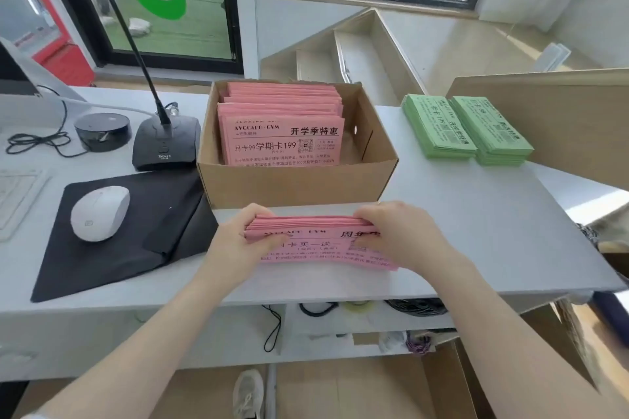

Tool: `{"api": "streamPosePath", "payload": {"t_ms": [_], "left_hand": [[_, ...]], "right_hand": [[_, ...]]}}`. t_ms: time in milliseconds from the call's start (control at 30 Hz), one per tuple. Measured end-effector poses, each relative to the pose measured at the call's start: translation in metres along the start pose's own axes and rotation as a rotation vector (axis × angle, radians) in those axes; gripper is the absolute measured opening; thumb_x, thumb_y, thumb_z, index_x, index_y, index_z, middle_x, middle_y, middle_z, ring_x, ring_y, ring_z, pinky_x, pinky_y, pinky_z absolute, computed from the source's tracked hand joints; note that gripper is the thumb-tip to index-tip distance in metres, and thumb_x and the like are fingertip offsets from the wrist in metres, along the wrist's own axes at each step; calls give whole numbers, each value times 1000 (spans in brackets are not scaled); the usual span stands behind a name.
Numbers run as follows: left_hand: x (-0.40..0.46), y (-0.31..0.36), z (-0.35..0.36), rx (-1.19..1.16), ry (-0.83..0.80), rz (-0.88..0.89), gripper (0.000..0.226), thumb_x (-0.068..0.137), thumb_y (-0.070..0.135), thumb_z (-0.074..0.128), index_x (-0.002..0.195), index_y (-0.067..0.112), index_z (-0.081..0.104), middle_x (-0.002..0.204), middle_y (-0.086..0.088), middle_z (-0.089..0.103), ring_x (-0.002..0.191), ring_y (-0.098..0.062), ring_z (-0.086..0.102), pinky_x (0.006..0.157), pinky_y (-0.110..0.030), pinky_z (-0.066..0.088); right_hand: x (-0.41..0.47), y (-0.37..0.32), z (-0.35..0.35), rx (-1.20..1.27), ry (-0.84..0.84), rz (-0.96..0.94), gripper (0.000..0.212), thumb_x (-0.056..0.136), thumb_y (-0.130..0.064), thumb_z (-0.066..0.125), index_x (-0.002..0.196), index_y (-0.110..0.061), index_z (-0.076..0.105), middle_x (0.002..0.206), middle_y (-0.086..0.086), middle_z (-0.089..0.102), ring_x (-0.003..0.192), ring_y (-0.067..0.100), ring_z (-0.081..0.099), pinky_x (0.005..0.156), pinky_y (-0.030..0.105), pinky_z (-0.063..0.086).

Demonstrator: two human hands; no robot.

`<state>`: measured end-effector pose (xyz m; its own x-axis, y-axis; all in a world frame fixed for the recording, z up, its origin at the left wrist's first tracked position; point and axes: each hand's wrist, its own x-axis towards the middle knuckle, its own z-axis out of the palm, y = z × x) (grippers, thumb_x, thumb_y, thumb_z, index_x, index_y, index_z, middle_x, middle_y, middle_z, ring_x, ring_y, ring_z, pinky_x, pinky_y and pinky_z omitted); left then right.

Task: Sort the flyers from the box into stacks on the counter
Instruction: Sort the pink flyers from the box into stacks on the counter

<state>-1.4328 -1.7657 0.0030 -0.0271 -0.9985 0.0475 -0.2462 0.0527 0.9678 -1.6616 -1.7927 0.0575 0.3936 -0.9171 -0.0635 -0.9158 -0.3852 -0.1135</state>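
An open cardboard box (299,180) stands on the grey counter (493,231); pink flyers (282,133) fill its left part, leaning in rows. In front of the box a stack of pink flyers (313,248) lies on the counter. My left hand (241,241) grips the stack's left end and my right hand (398,235) grips its right end, fingers curled over the far edge. Two stacks of green flyers (466,127) lie side by side at the counter's back right.
Left of the box are a desk microphone (165,146), a round black device (102,131), and a white mouse (99,213) on a black mat (112,248). A cardboard panel (558,119) rises at the right. The counter's front edge runs just below the pink stack.
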Motion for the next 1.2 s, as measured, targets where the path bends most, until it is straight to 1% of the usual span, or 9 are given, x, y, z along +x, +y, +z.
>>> {"api": "streamPosePath", "payload": {"t_ms": [233, 400, 500, 600, 767, 867, 933, 1000, 1200], "left_hand": [[-14, -10, 10, -141, 17, -91, 20, 80, 6, 68, 96, 13, 57, 87, 6, 72, 83, -10, 67, 75, -20, 53], [-22, -9, 18, -338, 104, -94, 11, 92, 16, 51, 101, 20, 56, 91, 9, 69, 83, -2, 64, 71, -17, 49], [-17, -5, 25, -378, 139, -135, 27, 86, 35, 43, 78, 21, 65, 87, 3, 69, 82, -9, 62, 77, -29, 46], [-11, -1, 36, -383, 258, -182, 31, 87, 33, 42, 64, 19, 59, 73, 4, 62, 70, -9, 56, 71, -32, 40], [-2, 4, 55, -404, 437, -199, 33, 99, 35, 33, 81, 14, 51, 74, 5, 50, 68, -8, 46, 66, -24, 37], [-7, -6, 47, -420, 237, -87, 21, 87, 41, 52, 94, 21, 50, 86, 8, 58, 78, -1, 57, 72, -17, 46], [-14, -16, 42, -292, 93, -38, 34, 78, 18, 69, 101, 25, 45, 94, 11, 61, 86, 5, 60, 74, -12, 47], [-17, -22, 40, -196, 74, -18, 37, 83, -1, 63, 102, 24, 44, 100, 8, 62, 91, 7, 61, 80, -12, 48], [-5, -24, 30, -207, 84, 55, 28, 91, -7, 46, 111, 13, 43, 107, -3, 60, 100, -2, 59, 89, -19, 47]], "right_hand": [[-15, 15, 19, 159, 51, -27, 25, 80, -34, 66, 103, -25, 60, 89, -7, 62, 84, 17, 56, 68, 27, 39], [-40, 44, 38, 1018, 131, 198, 59, 73, -10, 76, 120, -30, 48, 101, -7, 64, 94, 6, 63, 84, 18, 47], [-47, 49, 54, 1283, 101, 296, 70, 78, -2, 69, 134, -29, 36, 105, -5, 64, 95, 6, 64, 81, 18, 49], [-47, 42, 66, 1355, 93, 266, 61, 79, 2, 66, 130, -25, 44, 109, -1, 65, 94, 7, 65, 74, 15, 49], [-41, 32, 70, 1396, 189, 208, 25, 80, 3, 66, 99, -12, 64, 91, -1, 70, 86, 9, 64, 71, 19, 51], [-38, 38, 70, 1399, 203, 209, 21, 79, 5, 65, 95, -8, 64, 84, -4, 71, 80, 7, 65, 67, 17, 50], [-37, 42, 73, 1382, 185, 198, 22, 78, 6, 66, 96, -7, 63, 86, -2, 70, 81, 8, 64, 68, 18, 50], [-36, 43, 74, 1377, 169, 187, 23, 78, 6, 65, 96, -8, 63, 88, 0, 71, 82, 9, 65, 69, 19, 51], [-22, 49, 57, 1425, 274, 138, 27, 77, 13, 62, 89, -11, 62, 78, -6, 70, 79, 9, 65, 71, 20, 52]]}}
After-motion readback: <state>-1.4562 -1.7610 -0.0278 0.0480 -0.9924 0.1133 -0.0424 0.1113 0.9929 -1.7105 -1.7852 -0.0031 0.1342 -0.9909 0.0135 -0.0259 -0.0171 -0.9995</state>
